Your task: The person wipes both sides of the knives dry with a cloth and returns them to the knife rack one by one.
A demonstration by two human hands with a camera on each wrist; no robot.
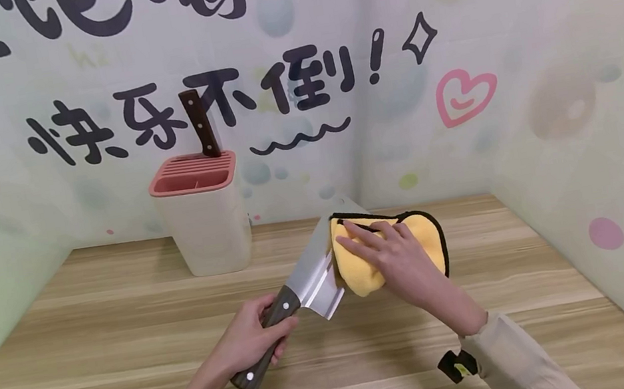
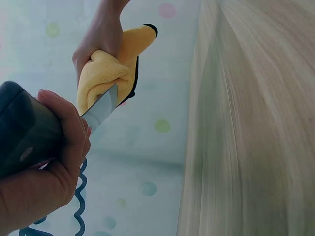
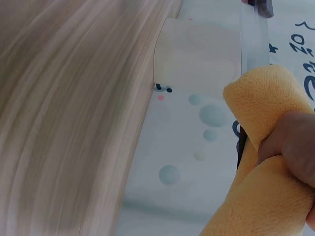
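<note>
Cleaver spanning the gap between left and right fingers. Left fingers: curled firmly round dark riveted handle, butt jutting out on near side of grip. Right fingers: gripping yellow cloth with black edging, folded about blade to judge by left wrist view; underside of that grip hidden in head view.

Key relation: long axis of cleaver running diagonally, from left fingers forward and to the right, passing into cloth under right fingers. Left hand nearer handle, right hand nearer far end. Bare metal between the two grips; far end showing just past cloth, beyond right fingers. Heel corner to the right of left fingers, just beside cloth on its near side. Apparently raised off table, judging by faint shadow below right fingers.

Beyond left fingers and slightly to their left: white knife block with red slotted top, upright on table, near printed back wall. Brown knife handle rising from slots, leaning left. Coiled cord near left fingers in left wrist view; attachment not traceable.
</note>
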